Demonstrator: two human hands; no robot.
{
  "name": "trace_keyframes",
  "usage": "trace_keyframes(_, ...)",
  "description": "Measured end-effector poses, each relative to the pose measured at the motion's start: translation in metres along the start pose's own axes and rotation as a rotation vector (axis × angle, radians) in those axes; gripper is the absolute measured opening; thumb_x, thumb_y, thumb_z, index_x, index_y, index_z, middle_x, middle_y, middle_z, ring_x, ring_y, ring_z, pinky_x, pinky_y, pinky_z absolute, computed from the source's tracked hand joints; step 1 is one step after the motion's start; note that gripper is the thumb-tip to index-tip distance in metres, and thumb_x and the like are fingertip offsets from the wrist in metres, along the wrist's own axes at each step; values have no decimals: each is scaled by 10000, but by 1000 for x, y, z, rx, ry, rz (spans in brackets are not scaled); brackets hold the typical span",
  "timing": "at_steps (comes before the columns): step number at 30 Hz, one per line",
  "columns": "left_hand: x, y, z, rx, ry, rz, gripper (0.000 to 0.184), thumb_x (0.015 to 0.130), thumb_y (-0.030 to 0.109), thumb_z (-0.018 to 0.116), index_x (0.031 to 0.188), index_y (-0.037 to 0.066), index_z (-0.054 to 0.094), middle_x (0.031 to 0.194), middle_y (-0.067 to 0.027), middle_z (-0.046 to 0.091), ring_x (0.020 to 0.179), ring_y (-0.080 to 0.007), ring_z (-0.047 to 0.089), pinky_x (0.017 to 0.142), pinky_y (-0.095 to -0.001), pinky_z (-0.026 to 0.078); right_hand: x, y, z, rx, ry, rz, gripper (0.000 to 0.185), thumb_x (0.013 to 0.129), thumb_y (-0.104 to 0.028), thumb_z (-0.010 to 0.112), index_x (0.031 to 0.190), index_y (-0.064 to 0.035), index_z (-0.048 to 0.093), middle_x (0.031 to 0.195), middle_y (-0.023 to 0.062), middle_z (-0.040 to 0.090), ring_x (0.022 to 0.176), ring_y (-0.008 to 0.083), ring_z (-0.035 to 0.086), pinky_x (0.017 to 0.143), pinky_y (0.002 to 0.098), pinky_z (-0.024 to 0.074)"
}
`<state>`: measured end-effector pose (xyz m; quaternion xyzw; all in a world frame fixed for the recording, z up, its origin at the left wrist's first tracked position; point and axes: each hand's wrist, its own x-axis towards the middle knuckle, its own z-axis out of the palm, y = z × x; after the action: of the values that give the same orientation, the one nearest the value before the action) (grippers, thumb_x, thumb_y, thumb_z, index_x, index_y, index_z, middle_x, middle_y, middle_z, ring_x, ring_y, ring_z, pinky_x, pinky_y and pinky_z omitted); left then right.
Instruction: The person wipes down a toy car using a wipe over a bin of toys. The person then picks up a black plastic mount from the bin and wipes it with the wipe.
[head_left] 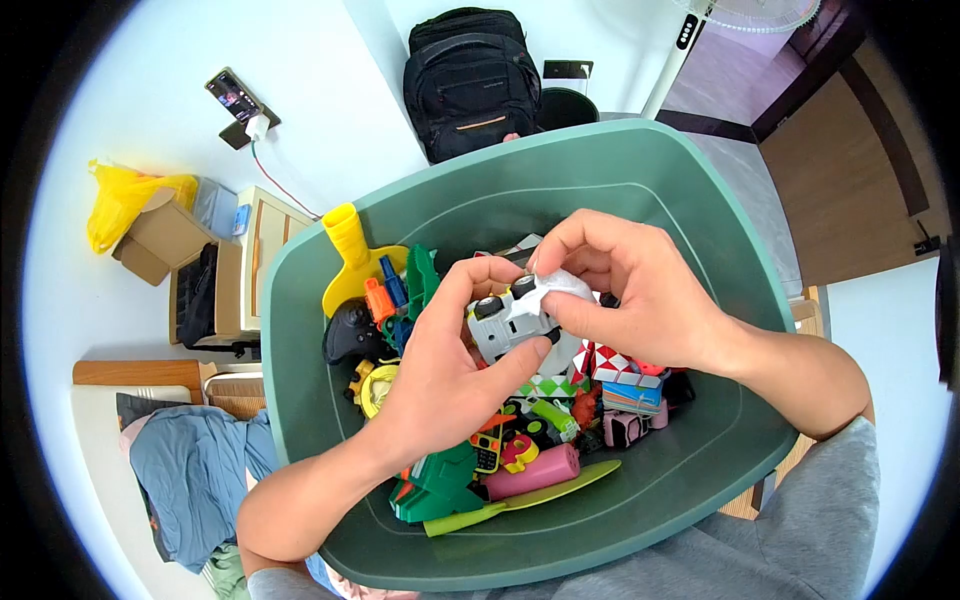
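Observation:
My left hand (450, 350) grips a small grey toy car (496, 333), its underside and black wheels turned toward me. Pinched in my right hand (630, 290) is a crumpled white wipe or tissue (548, 291), pressed against the car near a wheel. Both hands are above a large green tub (700, 210) filled with toys. Below them lie a black game controller (352, 332), a yellow toy shovel (352, 265), a red-and-white patterned puzzle (612, 365), a pink cylinder (535, 472) and a green dinosaur-like toy (440, 485). My hands hide the toys directly beneath.
Behind the tub a black backpack (472, 85) leans against the wall, beside a dark bin (567, 108). A charging phone (234, 97) hangs at a wall socket. Left are a cardboard box (165, 235) and a blue garment (200, 470); a wooden door (850, 170) stands at right.

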<state>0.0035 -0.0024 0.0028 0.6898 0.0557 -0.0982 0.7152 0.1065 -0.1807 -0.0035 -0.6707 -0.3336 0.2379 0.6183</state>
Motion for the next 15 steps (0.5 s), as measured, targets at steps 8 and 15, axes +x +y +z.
trace_keyframes(8,4,-8,-6,256,53,76,564,817,17,714,1333,16,486,1168,-54,537,1057,-112,557,897,-262,481,-2,-6,0,-25,-39,116,201,849,-42,675,1019,0,576,891,54,665,817,95,648,705,250,520)
trace_keyframes(15,4,-4,-5,239,99,114,548,776,58,734,1279,13,521,1118,-110,589,1019,-168,590,868,-291,499,-4,-8,-2,-133,40,109,125,869,-10,635,990,3,609,873,34,650,798,64,598,688,241,497)
